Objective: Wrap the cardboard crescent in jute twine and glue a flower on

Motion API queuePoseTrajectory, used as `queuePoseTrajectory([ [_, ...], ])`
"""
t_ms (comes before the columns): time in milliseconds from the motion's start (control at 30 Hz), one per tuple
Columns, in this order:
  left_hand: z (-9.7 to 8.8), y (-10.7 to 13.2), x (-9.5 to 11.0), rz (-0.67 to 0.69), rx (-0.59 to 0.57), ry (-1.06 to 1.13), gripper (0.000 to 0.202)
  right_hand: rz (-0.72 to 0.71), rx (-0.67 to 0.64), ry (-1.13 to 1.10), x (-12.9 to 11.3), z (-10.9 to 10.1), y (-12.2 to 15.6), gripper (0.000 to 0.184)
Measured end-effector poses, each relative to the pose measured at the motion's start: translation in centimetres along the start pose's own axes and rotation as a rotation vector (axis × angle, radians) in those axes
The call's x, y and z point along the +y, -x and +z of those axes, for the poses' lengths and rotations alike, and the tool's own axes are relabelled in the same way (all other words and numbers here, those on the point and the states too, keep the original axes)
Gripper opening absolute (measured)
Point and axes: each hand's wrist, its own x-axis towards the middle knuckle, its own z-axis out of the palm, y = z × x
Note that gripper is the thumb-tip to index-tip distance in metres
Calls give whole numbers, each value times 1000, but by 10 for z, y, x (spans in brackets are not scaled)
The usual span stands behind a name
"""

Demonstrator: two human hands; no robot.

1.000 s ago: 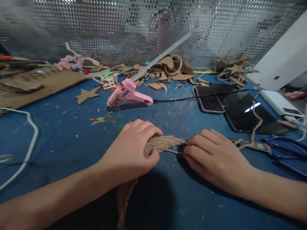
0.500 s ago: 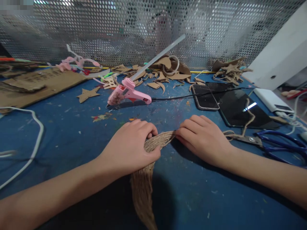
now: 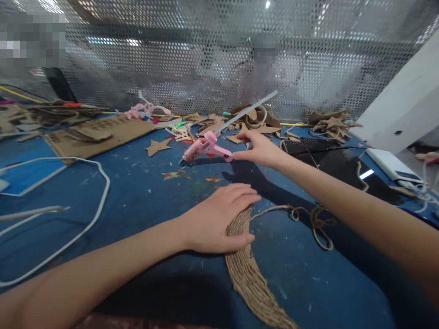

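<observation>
My left hand (image 3: 212,221) rests over a curved cardboard strip (image 3: 254,285) covered in rows of jute twine, gripping its upper end between thumb and fingers. A loose tail of twine (image 3: 274,209) runs right from that end and curls on the table. Farther back, my right hand (image 3: 262,148) reaches to a pink hot glue gun (image 3: 206,147), thumb and fingers apart around the end of its handle. Whether the thumb touches the handle I cannot tell. The gun lies on its side, a long clear glue stick (image 3: 245,111) poking out of its back.
Cardboard scraps (image 3: 209,123) and a cardboard star (image 3: 157,146) lie behind, below a perforated metal screen (image 3: 192,68). A white cable (image 3: 103,201) loops at left. On the right are a dark tablet (image 3: 346,171) and a white power bank (image 3: 393,167).
My right hand has left the twine and moved up and back to the glue gun's handle. The twine tail now lies loose. My left hand still holds the strip, now swung toward the lower right.
</observation>
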Motion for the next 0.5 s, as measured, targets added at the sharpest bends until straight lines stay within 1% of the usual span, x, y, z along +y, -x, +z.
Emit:
queuePoseTrajectory([
  [67,1,2,-4,8,-58,58,69,-4,-88,20,-8,15,-24,54],
  [133,2,4,-5,-3,-68,88,75,3,-186,-1,-15,28,-41,44],
  [200,2,5,-5,11,-64,105,80,14,-256,-15,-20,39,-50,33],
  [267,1,7,-5,60,-80,124,84,15,-274,-31,-23,46,-53,28],
  [333,-2,10,-8,132,-113,138,89,4,-237,-52,-25,48,-53,27],
  [400,-6,12,-12,216,-158,141,95,-3,-158,-73,-26,45,-51,26],
  [467,-11,13,-18,282,-201,141,100,-18,-15,-86,-27,32,-50,27],
  [500,-14,12,-21,302,-212,144,100,-47,91,-80,-28,22,-49,27],
])
